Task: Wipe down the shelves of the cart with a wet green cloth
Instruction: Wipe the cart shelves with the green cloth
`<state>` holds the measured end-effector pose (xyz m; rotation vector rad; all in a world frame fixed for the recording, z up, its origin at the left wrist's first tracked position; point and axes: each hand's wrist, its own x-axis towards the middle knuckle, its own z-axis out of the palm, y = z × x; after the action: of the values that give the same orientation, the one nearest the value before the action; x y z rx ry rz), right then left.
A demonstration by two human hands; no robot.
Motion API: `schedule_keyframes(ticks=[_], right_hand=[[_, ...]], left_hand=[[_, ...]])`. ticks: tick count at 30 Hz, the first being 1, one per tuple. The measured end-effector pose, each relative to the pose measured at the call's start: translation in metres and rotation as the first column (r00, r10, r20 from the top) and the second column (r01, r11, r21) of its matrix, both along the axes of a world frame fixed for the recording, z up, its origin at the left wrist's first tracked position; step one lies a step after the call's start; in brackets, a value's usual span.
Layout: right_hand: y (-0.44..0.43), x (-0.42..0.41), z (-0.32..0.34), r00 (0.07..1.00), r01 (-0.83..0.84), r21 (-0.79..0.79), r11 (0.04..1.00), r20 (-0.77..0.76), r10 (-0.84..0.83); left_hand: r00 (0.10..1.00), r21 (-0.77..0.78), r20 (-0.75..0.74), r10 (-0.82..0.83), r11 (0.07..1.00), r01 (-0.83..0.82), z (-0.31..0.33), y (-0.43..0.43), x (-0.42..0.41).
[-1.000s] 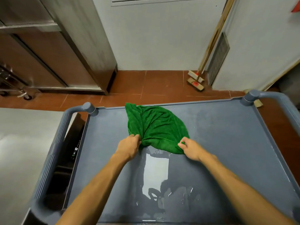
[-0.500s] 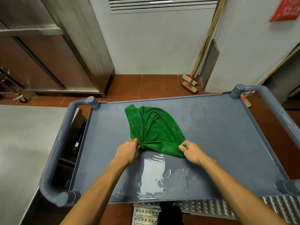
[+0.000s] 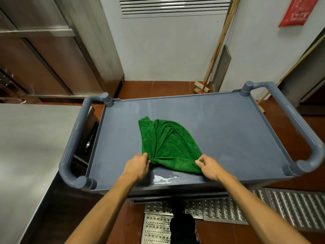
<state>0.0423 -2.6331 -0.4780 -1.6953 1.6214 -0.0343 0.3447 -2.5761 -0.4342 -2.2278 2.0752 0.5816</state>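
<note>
Flat on cart shelf (image 3: 228,131), green cloth (image 3: 168,147) pointing far-left, left hand (image 3: 137,166), right hand (image 3: 210,166) gripping near edge.

Open cart shelf (image 3: 228,131) either side of green cloth (image 3: 167,145), left handle (image 3: 73,143) and right handle (image 3: 299,124) bounding ends, steel counter (image 3: 26,147) alongside

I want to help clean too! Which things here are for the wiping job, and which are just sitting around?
For the job: green cloth, cart shelf, left hand and right hand pinching the cloth.
Just around: broom, steel counter, floor grating.
</note>
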Motion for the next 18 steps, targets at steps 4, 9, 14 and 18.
schedule_keyframes(ticks=[4, 9, 14, 18], right_hand=[[0.026, -0.004, 0.004, 1.000, 0.000, -0.016, 1.000, 0.000, 0.000], [0.052, -0.010, 0.014, 1.000, 0.013, -0.032, 0.999, 0.012, -0.013], [0.075, -0.012, 0.024, 1.000, 0.021, -0.058, 0.998, 0.020, -0.020], [0.088, -0.012, 0.035, 0.999, 0.027, -0.098, 0.995, 0.023, -0.025]], left_hand=[[1.000, -0.015, -0.008, -0.002, 1.000, 0.002, 0.001, 0.025, -0.003], [1.000, -0.045, -0.018, -0.011, 0.999, 0.010, 0.005, 0.052, -0.005], [1.000, -0.067, -0.023, -0.017, 0.998, 0.016, 0.011, 0.075, -0.007], [1.000, -0.092, -0.019, -0.013, 0.996, 0.011, 0.016, 0.091, -0.008]])
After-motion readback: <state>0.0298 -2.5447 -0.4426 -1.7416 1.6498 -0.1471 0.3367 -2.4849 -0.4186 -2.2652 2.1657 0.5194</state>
